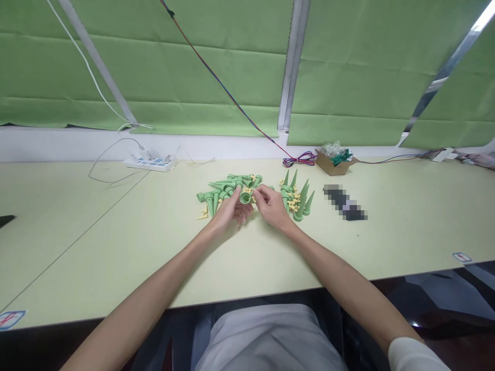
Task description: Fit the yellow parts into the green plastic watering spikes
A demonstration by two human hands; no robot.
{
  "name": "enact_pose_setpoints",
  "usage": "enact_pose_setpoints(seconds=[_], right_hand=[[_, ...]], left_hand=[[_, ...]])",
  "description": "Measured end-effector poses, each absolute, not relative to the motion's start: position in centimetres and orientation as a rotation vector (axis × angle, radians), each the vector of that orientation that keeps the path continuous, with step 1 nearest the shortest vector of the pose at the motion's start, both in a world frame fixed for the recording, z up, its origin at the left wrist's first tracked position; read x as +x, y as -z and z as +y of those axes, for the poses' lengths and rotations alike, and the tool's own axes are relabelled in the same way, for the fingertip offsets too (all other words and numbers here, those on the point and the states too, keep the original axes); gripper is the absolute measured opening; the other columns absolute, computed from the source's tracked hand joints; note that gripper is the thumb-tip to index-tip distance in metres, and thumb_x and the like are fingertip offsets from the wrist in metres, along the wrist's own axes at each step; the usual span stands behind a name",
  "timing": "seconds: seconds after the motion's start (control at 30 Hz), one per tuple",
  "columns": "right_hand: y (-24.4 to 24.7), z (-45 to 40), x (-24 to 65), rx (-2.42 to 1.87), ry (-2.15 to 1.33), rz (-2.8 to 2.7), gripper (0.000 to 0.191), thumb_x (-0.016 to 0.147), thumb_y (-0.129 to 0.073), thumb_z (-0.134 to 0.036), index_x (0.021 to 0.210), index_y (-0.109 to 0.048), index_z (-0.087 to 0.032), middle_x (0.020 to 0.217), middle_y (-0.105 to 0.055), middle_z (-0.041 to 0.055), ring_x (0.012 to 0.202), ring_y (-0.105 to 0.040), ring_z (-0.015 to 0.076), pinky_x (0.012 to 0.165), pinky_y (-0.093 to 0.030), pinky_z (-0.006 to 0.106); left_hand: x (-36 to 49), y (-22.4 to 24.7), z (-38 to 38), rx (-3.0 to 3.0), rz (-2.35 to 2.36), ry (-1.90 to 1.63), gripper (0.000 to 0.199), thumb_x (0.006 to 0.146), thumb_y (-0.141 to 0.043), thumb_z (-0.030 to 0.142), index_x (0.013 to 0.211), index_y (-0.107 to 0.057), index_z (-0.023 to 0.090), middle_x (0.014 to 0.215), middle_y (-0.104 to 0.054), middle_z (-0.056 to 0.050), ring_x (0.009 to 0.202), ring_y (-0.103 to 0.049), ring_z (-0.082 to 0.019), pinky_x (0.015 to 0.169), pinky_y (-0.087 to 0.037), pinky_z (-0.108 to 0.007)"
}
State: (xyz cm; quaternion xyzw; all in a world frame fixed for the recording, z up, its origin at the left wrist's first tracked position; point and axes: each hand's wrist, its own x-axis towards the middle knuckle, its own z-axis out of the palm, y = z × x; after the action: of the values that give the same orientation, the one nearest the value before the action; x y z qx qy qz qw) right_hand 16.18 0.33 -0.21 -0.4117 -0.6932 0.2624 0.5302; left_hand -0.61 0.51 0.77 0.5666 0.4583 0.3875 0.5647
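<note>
box (pixel 328 166) of plastic (pixel 333 149), left hand (pixel 229 210) clamping green cone (pixel 245 198), right hand (pixel 273 206) perhaps pinching yellow piece (pixel 253 192)

Passage lies over open tabletop (pixel 116 242) left of the piled green cones (pixel 209 201) and between the forearms (pixel 181 260). Upright green cones (pixel 302 202) obstruct sideways movement beside the right hand (pixel 273 207); a dark object (pixel 340 200) and cardboard box (pixel 327 165) stand farther right.

Held green piece (pixel 246 198) part-hidden, dark object (pixel 341 201) pixelated
</note>
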Motion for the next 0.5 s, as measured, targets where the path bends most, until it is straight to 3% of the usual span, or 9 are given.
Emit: enact_pose_setpoints(seconds=[0.5], right_hand=[[-0.27, 0.04, 16.14, -1.008, -0.594, -1.699, 0.031, 0.099, -0.047, -0.044, 0.076, -0.047, -0.024, 0.062, -0.048, -0.0034, 0.057, -0.042, 0.0147, 0.061, -0.034, 0.029]], left_hand=[[-0.43, -0.3, 0.41, 1.234, 0.891, -0.935, 0.048, 0.089, -0.063, 0.064, 0.083, -0.063, 0.017, 0.081, -0.065, -0.007, 0.054, -0.059, -0.013, 0.045, -0.044, -0.027]])
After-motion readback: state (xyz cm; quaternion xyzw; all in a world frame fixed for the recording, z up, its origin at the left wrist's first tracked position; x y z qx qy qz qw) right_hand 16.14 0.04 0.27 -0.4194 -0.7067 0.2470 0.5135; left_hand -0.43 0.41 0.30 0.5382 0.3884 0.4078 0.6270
